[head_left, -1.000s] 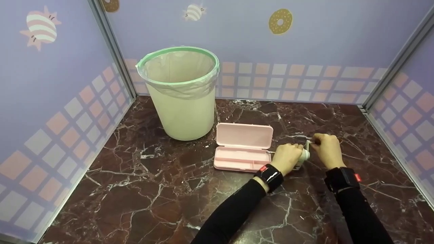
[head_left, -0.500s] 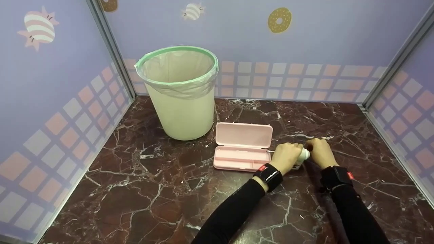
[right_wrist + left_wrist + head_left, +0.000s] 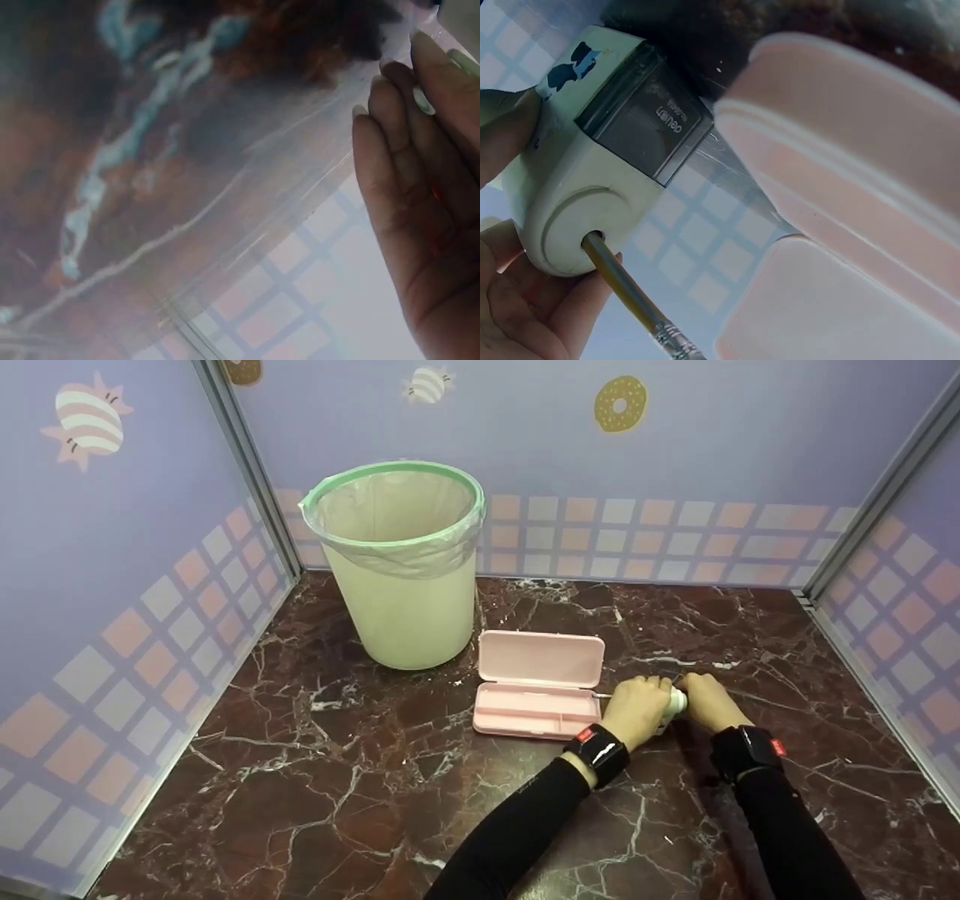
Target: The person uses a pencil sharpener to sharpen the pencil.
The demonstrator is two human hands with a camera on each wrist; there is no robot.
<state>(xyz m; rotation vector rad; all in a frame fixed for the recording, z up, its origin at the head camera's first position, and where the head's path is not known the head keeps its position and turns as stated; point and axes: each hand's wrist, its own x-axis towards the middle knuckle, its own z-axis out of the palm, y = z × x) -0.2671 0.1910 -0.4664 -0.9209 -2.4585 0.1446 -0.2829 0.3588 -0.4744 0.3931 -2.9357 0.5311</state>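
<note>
1. Your left hand is curled firmly around a cream-white pencil sharpener with a smoky see-through drawer and a dark blue print, thumb on one side and fingers on the other.
2. That cream-white pencil sharpener sits just right of a pink plastic case, whose lid is swung back and whose base is divided into compartments.
3. You have a slim golden-brown pencil with a silver patterned section set in the sharpener's round hole; its outer end points left, toward the case.
4. Your right hand is at the sharpener's far end, fingers bent and gathered, pinching a pale green crank handle that is mostly hidden.
5. Behind and left of the case, a pale bin with a green rim and plastic liner stands on the dark red marbled tabletop.
</note>
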